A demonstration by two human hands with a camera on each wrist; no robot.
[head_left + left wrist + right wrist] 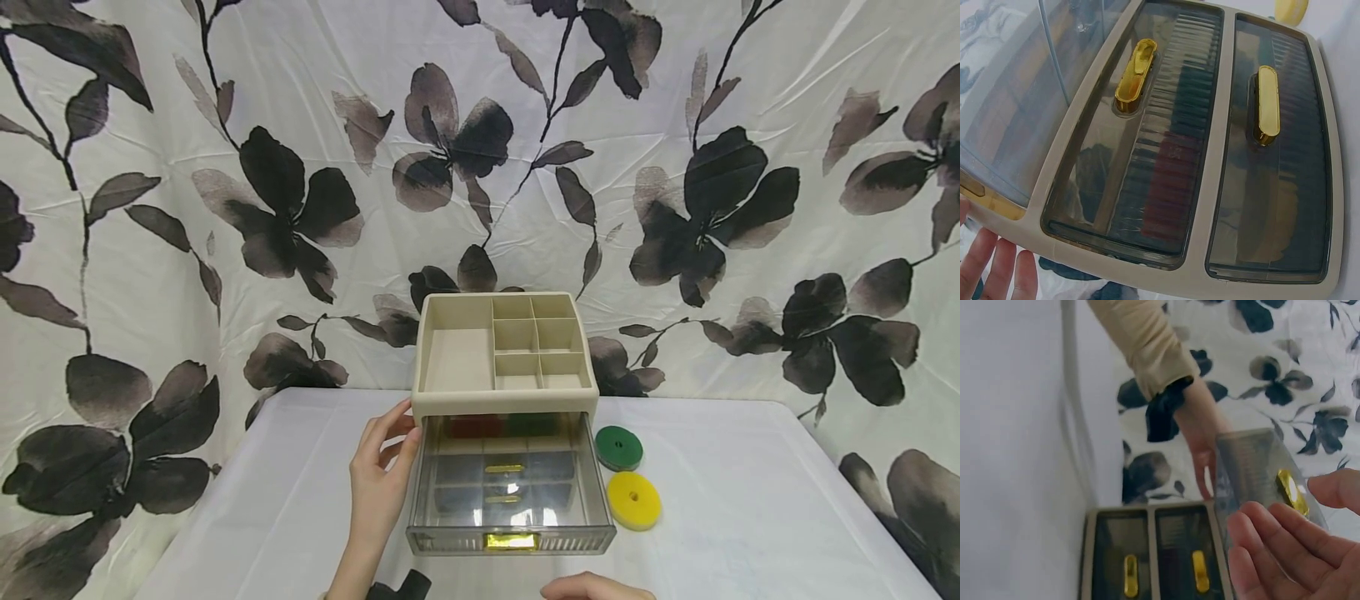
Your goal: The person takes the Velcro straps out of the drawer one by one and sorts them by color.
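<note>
A beige desktop organizer point(502, 403) stands on the table, its clear grey top drawer point(442, 540) pulled out. My left hand point(382, 471) rests its fingers and thumb against the organizer's left side near the front edge. Fingers extended, my right hand point(1300, 553) is palm up in front of the drawer's gold handle point(1292, 492); whether it touches the handle is unclear. The head view shows only part of that hand, at the bottom edge. Two lower drawers with gold handles point(1268, 103) are closed; red and green patches point(1169, 187) show behind the middle one.
Right of the drawer, a green disc point(618, 448) and a yellow disc point(634, 501) lie on the white tabletop point(750, 500). Open compartments point(517, 336) divide the organizer's top. Floral cloth point(525, 192) hangs behind the table. A black strap point(1166, 412) wraps the left wrist.
</note>
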